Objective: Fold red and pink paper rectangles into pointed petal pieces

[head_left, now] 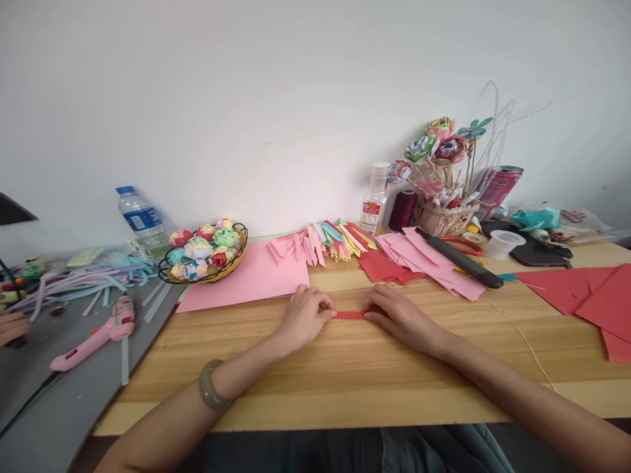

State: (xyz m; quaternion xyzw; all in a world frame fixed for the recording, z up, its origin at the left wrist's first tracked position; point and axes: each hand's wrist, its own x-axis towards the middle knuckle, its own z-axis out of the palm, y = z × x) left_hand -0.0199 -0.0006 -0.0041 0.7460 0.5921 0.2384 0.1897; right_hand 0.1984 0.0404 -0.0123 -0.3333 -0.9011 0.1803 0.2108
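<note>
A narrow strip of red paper (350,315) lies stretched level between my two hands, low over the wooden table (315,387). My left hand (306,317) pinches its left end between thumb and fingers. At the other end, my right hand (397,315) pinches the strip the same way. Just beyond my hands are folded paper pieces (340,240) in several colours and some red paper (384,266). Pink paper sheets (424,259) with a dark-handled tool (458,257) on top lie past my right hand.
A basket of paper flowers (207,253) stands on a pink sheet (246,282). On the grey table at left lie a pink glue gun (98,335) and another person's hand (12,327). A clear bottle (375,197), flower pot (446,217) and red sheets (601,302) are at right.
</note>
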